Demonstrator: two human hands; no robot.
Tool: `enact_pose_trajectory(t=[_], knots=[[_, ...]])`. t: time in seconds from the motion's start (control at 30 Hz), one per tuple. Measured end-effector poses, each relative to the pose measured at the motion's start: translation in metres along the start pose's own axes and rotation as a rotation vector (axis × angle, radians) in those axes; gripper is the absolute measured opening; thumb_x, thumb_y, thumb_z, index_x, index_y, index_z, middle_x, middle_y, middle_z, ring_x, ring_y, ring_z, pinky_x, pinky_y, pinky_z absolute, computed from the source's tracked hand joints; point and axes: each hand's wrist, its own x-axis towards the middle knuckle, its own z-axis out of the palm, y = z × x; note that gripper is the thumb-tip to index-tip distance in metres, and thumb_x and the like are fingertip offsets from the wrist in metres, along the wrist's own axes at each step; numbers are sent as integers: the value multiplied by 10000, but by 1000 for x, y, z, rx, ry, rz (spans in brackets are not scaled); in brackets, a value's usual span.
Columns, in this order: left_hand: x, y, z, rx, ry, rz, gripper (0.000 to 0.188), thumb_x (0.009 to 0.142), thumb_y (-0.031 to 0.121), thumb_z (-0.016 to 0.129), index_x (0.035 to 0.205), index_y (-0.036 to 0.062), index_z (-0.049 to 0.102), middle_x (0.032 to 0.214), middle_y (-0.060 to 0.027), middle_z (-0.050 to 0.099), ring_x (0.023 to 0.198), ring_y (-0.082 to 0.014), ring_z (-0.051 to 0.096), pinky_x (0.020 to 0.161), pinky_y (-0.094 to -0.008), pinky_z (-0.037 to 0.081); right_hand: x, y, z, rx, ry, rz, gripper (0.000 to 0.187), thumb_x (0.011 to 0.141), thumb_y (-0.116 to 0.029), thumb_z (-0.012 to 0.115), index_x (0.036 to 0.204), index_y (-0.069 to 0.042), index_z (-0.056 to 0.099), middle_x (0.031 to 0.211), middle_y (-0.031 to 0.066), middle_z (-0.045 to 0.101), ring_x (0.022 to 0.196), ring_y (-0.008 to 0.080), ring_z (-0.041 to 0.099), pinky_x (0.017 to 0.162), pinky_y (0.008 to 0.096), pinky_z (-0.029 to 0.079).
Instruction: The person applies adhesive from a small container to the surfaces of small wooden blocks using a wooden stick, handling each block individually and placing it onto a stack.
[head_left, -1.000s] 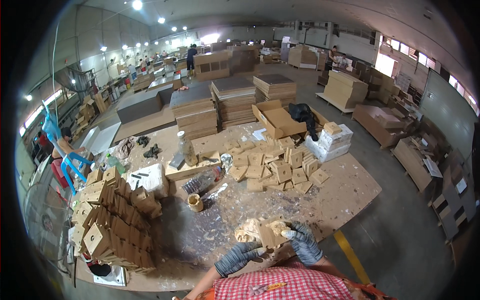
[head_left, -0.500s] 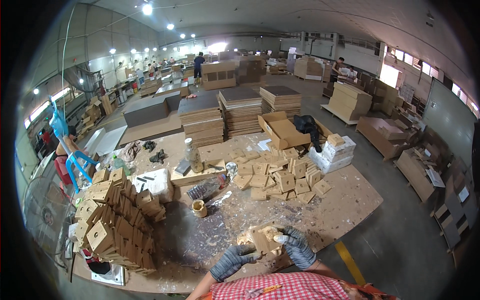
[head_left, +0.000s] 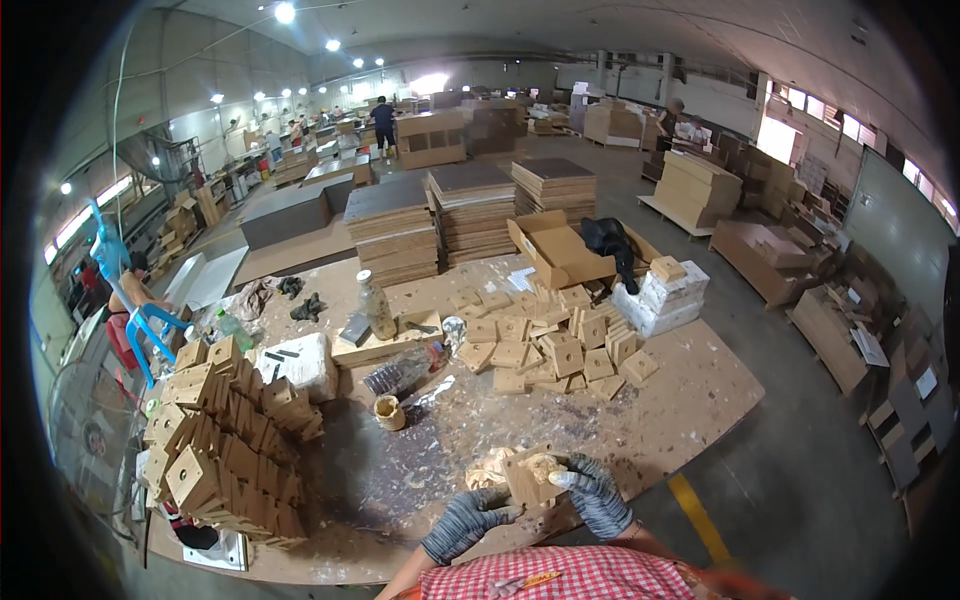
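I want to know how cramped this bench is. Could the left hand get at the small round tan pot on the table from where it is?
Probably yes: the left hand helps hold a square wooden block, and only bare, glue-stained table lies between it and the small round tan pot.

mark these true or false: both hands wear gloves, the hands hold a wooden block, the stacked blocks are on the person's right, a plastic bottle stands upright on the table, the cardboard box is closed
1. Both hands wear gloves: true. The left hand and right hand wear grey knit gloves.
2. The hands hold a wooden block: true.
3. The stacked blocks are on the person's right: false, they stand on the left.
4. A plastic bottle stands upright on the table: true.
5. The cardboard box is closed: false, its flaps are open.
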Motion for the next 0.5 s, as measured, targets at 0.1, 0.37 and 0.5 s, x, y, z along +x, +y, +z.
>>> enact_pose_trajectory(t=[0.1,0.37,0.5], knots=[[-1,3,0,47,13,82,519,839,269,692,1222,-53,554,1117,-159,650,994,-162,605,880,-301,470,7,-3,1,-28,-31,18,368,836,-161,657,1162,3,613,1087,69,646,1001,135,582,893,270,458],[-1,6,-4,166,-7,-73,481,809,240,740,1173,-41,599,998,-112,683,878,-122,601,802,-268,492,10,6,-2,-62,-56,73,361,829,-177,661,1141,1,630,1093,69,645,1026,132,563,909,273,443],[-3,2,6,138,9,-91,440,824,259,728,1133,-37,624,961,-104,685,851,-113,595,786,-267,492,12,13,-12,41,-84,139,352,825,-166,661,1133,2,636,1141,75,629,1085,149,536,978,286,396]])
